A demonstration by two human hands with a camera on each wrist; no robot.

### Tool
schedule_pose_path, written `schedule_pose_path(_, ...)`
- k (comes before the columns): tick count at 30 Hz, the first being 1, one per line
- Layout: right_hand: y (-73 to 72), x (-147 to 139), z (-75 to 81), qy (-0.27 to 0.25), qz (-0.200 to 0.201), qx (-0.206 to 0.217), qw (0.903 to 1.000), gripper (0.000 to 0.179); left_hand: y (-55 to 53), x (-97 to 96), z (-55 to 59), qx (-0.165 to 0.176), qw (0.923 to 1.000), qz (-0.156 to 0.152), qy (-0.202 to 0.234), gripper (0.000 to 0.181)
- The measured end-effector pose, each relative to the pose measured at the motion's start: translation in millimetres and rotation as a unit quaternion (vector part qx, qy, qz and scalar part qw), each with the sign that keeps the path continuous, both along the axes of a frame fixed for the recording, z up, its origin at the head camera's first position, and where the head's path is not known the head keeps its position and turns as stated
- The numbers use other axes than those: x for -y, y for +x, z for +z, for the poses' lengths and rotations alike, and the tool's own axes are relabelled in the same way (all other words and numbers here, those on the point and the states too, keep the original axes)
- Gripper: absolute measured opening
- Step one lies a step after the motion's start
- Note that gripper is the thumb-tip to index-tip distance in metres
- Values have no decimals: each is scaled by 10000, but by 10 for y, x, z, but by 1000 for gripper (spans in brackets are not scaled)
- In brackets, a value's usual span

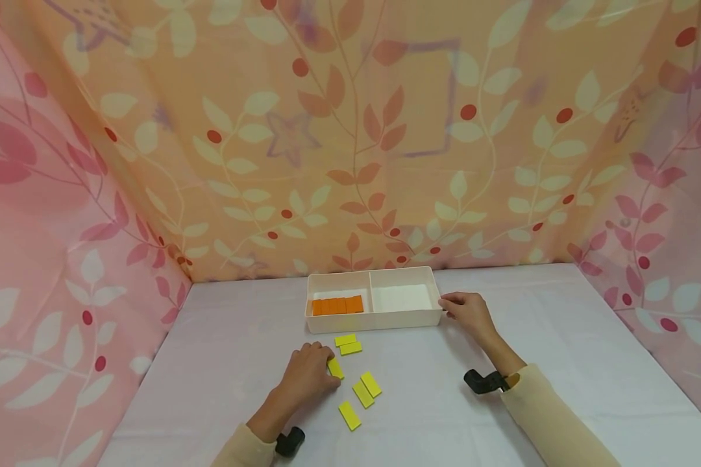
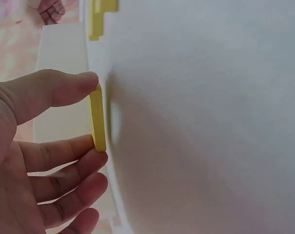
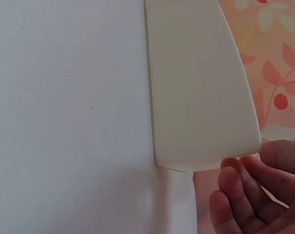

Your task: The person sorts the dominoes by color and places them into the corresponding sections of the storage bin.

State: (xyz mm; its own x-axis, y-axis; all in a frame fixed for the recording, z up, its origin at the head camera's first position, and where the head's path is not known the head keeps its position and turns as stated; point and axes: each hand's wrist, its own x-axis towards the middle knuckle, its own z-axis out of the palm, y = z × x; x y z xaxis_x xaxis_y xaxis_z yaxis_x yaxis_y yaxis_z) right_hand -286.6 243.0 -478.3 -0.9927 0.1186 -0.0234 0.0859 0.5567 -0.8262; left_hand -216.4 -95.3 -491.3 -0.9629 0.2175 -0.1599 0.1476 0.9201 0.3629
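My left hand pinches a yellow block, a thin rectangular piece, between thumb and fingertips. In the left wrist view it is tilted on edge just over the white cloth. Beyond it stands a white two-compartment box. Orange blocks lie side by side in its left compartment. My right hand grips the box's right end, with curled fingertips against the end wall and the thumb at the rim. More yellow blocks lie on the cloth to the right of my left hand.
Two yellow blocks lie close in front of the box. One more yellow block lies nearest me. White cloth covers the table, and patterned fabric stands behind the box and along both sides.
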Motion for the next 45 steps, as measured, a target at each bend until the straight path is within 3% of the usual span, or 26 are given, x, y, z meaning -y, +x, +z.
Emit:
schedule_pose_path(5,-1,7,10,-9,1,55,10000,33,-86,60,75,62,9994,-165,311,51)
schedule_pose_path(15,6,27,15,100,1,-1,9999,33,-212,125,407,-180,9958,-236,866,44)
schedule_pose_path(24,3,10,11,114,48,-124,9998,32,-506,90,616,-139,9938,-382,1039,46)
schedule_pose_path(33,-17,-3,-30,98,51,-103,9999,32,-802,22,831,-666,9882,-474,1293,48)
schedule_pose_path(36,-21,-1,-32,177,84,-158,9997,31,-922,-22,898,-524,9888,-451,1323,50)
schedule_pose_path(40,-24,0,-27,225,77,-167,9996,31,-1097,-110,907,-282,9898,-533,1292,50)
schedule_pose_path(45,-20,1,-33,176,77,-120,9997,31,-1287,-248,800,-109,9898,-714,1229,45)
